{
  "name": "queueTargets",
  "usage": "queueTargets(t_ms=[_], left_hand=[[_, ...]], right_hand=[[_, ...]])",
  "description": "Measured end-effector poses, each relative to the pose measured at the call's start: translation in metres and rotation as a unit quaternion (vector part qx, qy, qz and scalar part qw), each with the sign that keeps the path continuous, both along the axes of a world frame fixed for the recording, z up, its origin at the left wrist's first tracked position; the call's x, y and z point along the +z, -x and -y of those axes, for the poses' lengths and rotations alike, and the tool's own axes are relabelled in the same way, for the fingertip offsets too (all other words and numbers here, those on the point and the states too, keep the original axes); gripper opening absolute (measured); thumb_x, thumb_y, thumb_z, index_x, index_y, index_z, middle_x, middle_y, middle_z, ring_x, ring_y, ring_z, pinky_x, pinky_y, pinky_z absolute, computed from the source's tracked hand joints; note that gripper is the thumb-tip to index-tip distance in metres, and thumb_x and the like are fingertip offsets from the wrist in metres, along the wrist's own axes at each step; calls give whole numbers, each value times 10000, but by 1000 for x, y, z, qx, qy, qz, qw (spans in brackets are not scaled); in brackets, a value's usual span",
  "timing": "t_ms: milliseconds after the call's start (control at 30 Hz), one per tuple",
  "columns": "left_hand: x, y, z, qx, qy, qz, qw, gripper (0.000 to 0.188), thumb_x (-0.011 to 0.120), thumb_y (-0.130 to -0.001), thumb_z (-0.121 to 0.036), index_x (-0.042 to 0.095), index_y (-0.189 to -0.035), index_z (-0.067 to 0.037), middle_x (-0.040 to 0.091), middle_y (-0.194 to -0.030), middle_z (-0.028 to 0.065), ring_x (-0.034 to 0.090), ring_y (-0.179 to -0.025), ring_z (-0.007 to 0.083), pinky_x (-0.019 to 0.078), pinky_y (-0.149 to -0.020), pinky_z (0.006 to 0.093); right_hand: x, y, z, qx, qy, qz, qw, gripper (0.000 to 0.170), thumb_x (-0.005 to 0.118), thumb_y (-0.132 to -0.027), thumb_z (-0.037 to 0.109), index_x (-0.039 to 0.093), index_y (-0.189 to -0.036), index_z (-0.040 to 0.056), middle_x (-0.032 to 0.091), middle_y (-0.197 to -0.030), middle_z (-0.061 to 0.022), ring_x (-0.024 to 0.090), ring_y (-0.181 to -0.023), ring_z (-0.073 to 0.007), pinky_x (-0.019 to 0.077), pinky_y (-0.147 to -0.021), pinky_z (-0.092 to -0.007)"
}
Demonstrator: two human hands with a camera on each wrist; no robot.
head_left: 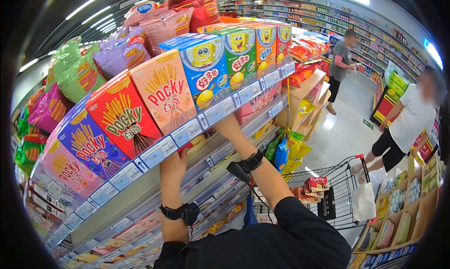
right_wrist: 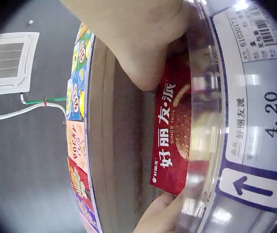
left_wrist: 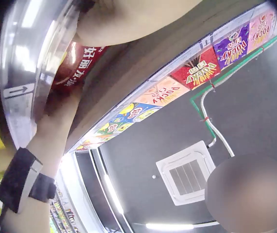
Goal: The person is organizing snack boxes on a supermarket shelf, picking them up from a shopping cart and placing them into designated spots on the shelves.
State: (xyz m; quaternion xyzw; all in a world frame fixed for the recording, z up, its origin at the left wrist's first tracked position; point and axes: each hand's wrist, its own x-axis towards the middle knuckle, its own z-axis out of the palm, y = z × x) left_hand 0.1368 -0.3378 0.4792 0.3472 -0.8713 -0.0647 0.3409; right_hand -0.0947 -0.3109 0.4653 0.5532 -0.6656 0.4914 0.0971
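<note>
A red box of pies (right_wrist: 170, 136) with white lettering sits behind the clear front rail of the shelf below the top one. My left hand (head_left: 173, 165) reaches in under the price strip and holds one end of it. At the other end, my right hand (head_left: 228, 127) grips the box, its fingers mostly hidden by the shelf. In the left wrist view the box (left_wrist: 82, 63) shows between my two hands. Only a sliver of red appears beside my left hand in the head view.
Pocky boxes (head_left: 123, 116) and cartoon biscuit boxes (head_left: 204, 67) line the top shelf above my hands, with puffed snack bags (head_left: 75, 67) behind. A shopping cart (head_left: 344, 175) holding packages stands at the right. Two people (head_left: 341, 62) stand in the aisle.
</note>
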Motion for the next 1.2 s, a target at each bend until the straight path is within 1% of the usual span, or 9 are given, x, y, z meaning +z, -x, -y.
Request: queueTargets(t_ms=[233, 367, 400, 433, 467, 633, 800, 1000, 1200], left_hand=[[0, 10, 3, -5, 31, -31, 999, 353, 615, -811, -227, 537, -1064, 6, 544, -1040, 240, 501, -994, 419, 405, -854, 474], [-5, 11, 9, -28, 71, -83, 994, 304, 601, -818, -192, 546, -1041, 8, 549, -1024, 231, 505, -972, 417, 406, -845, 470], [-5, 12, 11, -36, 79, -94, 992, 292, 599, -819, -182, 547, -1035, 8, 551, -1016, 229, 507, -967, 416, 405, -844, 466], [12, 8, -5, -46, -51, -66, 996, 268, 596, -818, -158, 549, -1026, 3, 558, -988, 229, 511, -967, 408, 395, -851, 453], [3, 12, 1, -42, 20, -108, 993, 246, 594, -816, -141, 554, -1016, -5, 563, -950, 225, 514, -962, 398, 386, -855, 443], [1, 11, 12, 24, -30, 42, 998, 533, 559, -845, -304, 444, -1170, 103, 461, -1181, 338, 444, -1114, 450, 352, -959, 426], [4, 10, 9, 26, 5, 44, 999, 558, 542, -849, -336, 442, -1160, 116, 467, -1169, 346, 453, -1110, 445, 363, -956, 425], [-3, 10, 21, 35, 86, 38, 995, 608, 539, -842, -366, 393, -1224, 83, 473, -1191, 320, 453, -1131, 420, 367, -964, 418], [43, -5, -21, 26, -152, 61, 986, 654, 579, -815, -348, 352, -1257, 77, 431, -1231, 328, 457, -1137, 398, 384, -942, 417]], right_hand=[[-26, 14, 10, -44, 10, 23, 999, 511, 610, -758, 358, 524, -1189, 97, 514, -1219, -195, 481, -1124, -362, 414, -905, -407], [-22, 14, 11, -51, 53, -67, 995, 451, 593, -779, 313, 542, -1157, 73, 536, -1188, -193, 500, -1095, -372, 427, -885, -404], [-16, 14, 11, -27, 31, -28, 999, 449, 593, -779, 313, 544, -1154, 70, 535, -1190, -194, 494, -1104, -370, 423, -891, -404], [-14, 7, 3, -2, 1, 22, 1000, 447, 593, -780, 312, 546, -1151, 67, 533, -1193, -195, 487, -1113, -369, 418, -898, -403], [-8, 8, 2, 16, -19, 62, 998, 445, 592, -781, 312, 547, -1148, 64, 532, -1195, -196, 480, -1122, -367, 414, -904, -403], [-5, 11, 13, 29, 46, -13, 998, 462, 605, -779, 320, 542, -1157, 61, 534, -1195, -194, 480, -1129, -361, 406, -923, -405], [-5, 12, 16, 34, 26, 55, 998, 502, 689, -725, 300, 544, -1151, 77, 561, -1156, -187, 514, -1091, -357, 432, -894, -405], [1, 4, 8, -2, 76, 23, 997, 401, 616, -777, 346, 592, -1085, 91, 589, -1081, -194, 549, -1008, -378, 453, -850, -427], [21, -15, -26, -87, -1, -21, 996, 325, 593, -779, 306, 634, -960, 40, 615, -932, -242, 591, -865, -405, 472, -763, -475]])
